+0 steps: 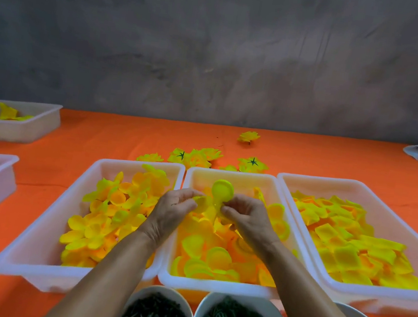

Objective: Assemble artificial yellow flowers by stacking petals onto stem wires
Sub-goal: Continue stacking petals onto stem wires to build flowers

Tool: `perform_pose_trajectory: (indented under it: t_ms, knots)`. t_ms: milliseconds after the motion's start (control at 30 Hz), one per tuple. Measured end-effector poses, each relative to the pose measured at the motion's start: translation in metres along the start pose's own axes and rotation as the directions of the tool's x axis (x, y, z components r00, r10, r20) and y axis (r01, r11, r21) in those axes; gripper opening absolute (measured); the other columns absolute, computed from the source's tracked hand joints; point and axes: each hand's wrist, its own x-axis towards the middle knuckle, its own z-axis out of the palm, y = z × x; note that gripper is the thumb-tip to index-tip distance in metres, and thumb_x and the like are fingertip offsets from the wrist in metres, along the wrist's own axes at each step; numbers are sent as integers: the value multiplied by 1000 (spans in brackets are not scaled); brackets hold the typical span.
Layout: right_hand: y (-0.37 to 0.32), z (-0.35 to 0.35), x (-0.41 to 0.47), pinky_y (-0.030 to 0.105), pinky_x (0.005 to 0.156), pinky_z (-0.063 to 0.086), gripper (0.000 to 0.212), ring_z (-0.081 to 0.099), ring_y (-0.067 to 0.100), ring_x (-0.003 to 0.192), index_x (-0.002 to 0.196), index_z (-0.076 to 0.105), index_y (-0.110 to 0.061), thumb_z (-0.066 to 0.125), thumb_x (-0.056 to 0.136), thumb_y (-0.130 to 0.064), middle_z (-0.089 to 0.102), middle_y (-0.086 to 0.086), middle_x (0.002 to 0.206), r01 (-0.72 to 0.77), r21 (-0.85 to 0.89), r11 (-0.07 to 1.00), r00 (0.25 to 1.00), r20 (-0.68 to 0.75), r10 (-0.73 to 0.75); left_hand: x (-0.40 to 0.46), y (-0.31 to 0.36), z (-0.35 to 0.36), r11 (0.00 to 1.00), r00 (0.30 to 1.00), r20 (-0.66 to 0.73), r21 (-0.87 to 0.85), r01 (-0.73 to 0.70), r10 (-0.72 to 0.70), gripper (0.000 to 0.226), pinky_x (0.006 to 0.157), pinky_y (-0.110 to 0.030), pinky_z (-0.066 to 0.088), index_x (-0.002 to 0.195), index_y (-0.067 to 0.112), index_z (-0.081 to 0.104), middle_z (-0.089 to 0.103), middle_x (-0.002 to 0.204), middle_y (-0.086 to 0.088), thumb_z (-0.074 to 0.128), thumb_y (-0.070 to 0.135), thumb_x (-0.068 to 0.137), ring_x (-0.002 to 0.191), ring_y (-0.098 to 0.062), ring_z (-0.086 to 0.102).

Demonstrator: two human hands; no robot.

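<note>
Ranged left to right on orange cloth (77, 131): left tray (36, 249) of petals, left hand (174, 208) and right hand (245, 217) pinching a yellow petal piece (220, 195) over middle tray (214, 285), right tray (344, 293), bowls (196, 315) nearest.

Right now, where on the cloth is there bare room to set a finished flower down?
Bare cloth lies between the far-left tray and the left petal tray, and behind the right tray. Crowded: the flowers behind the middle tray, and the near-edge bowls.
</note>
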Motion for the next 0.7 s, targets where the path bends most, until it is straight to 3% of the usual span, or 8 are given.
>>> perform_pose_trajectory:
  t_ms: [100, 167, 300, 367, 467, 533, 633, 700]
  knots:
    - [1, -2, -1, 18, 50, 40, 13, 54, 5, 52, 94, 68, -3, 58, 88, 3, 62, 1, 69, -50, 55, 997, 993, 106, 44, -1, -3, 3, 997, 997, -37, 52, -62, 64, 17, 77, -29, 49, 96, 13, 69, 68, 87, -5, 70, 16, 80, 80, -19, 61]
    - [1, 0, -1, 16, 50, 41, 15, 53, 3, 52, 92, 69, -9, 57, 90, 0, 62, 0, 69, -62, 74, 995, 988, 148, 50, 0, -6, 2, 995, 993, -86, 55, -79, 84, 2, 68, -24, 45, 84, 10, 70, 65, 77, -3, 69, 9, 84, 72, -14, 56]
    - [-3, 2, 0, 19, 52, 42, 21, 54, 6, 56, 82, 70, -15, 57, 93, -28, 62, -7, 62, -144, 168, 975, 983, 138, 122, 0, -8, 0, 997, 990, -119, 13, -70, 71, 17, 63, -29, 41, 73, -3, 67, 58, 66, -7, 68, 10, 84, 64, -14, 50]
    - [-5, 1, 0, 19, 54, 44, 22, 56, 5, 61, 86, 72, -18, 70, 80, -39, 65, -7, 68, -133, 175, 976, 982, 154, 106, 0, -7, 0, 997, 988, -132, 1, -77, 77, 26, 61, -32, 38, 72, -9, 63, 53, 65, -10, 69, 13, 83, 65, -15, 46]
    - [-1, 2, -2, 21, 57, 40, 18, 49, 9, 64, 84, 70, -6, 78, 74, -17, 58, 1, 70, -24, 135, 991, 981, 193, -3, -1, -7, 0, 995, 988, -116, -9, -102, 100, 33, 61, -34, 35, 71, -12, 58, 48, 65, -9, 71, 16, 82, 65, -16, 41]
    - [0, 5, -2, 18, 52, 36, 9, 44, 7, 57, 73, 70, -12, 71, 80, -5, 55, -3, 62, 9, 173, 985, 983, 179, -40, -2, -5, 0, 993, 988, -103, -16, -119, 117, 23, 63, -36, 41, 72, -5, 65, 56, 66, -9, 71, 15, 82, 66, -16, 48]
    - [1, 2, 1, 13, 49, 37, 20, 47, -2, 50, 72, 67, -16, 63, 86, -3, 57, -13, 54, 56, 217, 975, 998, -27, -51, -3, -2, 3, 985, 984, -99, 108, -136, 147, 6, 76, -33, 48, 80, 17, 68, 66, 73, 3, 73, 19, 81, 71, -8, 59]
    - [2, -2, 4, 11, 49, 40, 21, 51, -6, 51, 77, 66, -17, 61, 88, -1, 61, -14, 53, 75, 224, 972, 988, -152, -41, -4, -2, 4, 950, 992, -63, 300, -87, 110, 25, 93, -33, 45, 92, 19, 71, 70, 89, 4, 69, 32, 71, 89, -12, 61]
